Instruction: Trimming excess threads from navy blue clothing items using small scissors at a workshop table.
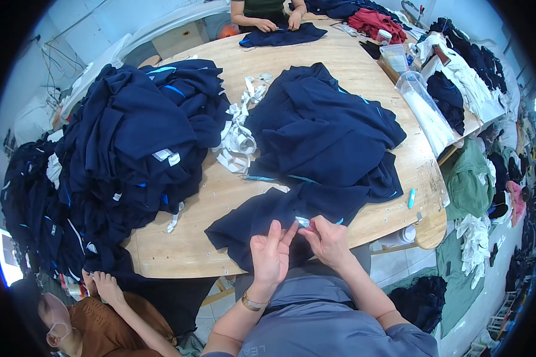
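A dark navy garment (250, 217) is spread at the table's near edge in front of me. A small white tag (302, 222) shows against it. My right hand (329, 243) pinches the tag between thumb and fingers. Palm up beside it, my left hand (270, 254) has its fingers apart, the tips close to the tag; whether they touch it I cannot tell. Just beyond lies a heap of similar navy garments (327, 122) with light blue trim. How the tag is joined to the cloth is hidden by the fingers.
A taller navy pile (131, 125) covers the table's left side, with white tape strips (237, 140) between the piles. A turquoise cutter-like tool (411, 199) lies right. One co-worker (110, 315) sits at lower left, another (268, 18) across the wooden table (178, 253).
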Demonstrator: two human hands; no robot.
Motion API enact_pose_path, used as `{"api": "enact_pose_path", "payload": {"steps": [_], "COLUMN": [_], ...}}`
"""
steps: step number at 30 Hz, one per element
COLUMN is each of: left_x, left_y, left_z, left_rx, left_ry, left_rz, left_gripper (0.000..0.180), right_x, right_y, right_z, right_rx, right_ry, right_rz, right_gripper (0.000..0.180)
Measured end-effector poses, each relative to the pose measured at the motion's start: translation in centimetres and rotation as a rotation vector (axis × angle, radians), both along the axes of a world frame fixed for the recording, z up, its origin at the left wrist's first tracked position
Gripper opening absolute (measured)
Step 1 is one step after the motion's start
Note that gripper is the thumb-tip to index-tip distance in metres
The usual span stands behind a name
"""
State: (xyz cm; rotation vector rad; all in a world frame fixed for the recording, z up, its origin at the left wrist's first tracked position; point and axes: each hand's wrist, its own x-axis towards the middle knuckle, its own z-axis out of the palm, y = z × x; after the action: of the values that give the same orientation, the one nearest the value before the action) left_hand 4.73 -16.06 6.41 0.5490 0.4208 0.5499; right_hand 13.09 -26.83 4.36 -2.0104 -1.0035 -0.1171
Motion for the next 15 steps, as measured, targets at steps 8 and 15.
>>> {"api": "enact_pose_path", "payload": {"steps": [8, 15], "left_x": [-0.3, -0.3], "left_y": [0.0, -0.2], "left_z": [-0.8, -1.5], "left_rx": [0.034, 0.068], "left_ry": [-0.057, -0.050], "left_rz": [-0.041, -0.023], "left_gripper": [0.020, 0.021], "right_x": [-0.1, -0.1], "right_y": [-0.1, 0.0], "right_z": [0.1, 0.3], "right_rx": [-0.111, -0.105], "right_ry": [-0.054, -0.037], "right_rz": [0.015, 0.020], "right_gripper": [0.025, 0.025]}}
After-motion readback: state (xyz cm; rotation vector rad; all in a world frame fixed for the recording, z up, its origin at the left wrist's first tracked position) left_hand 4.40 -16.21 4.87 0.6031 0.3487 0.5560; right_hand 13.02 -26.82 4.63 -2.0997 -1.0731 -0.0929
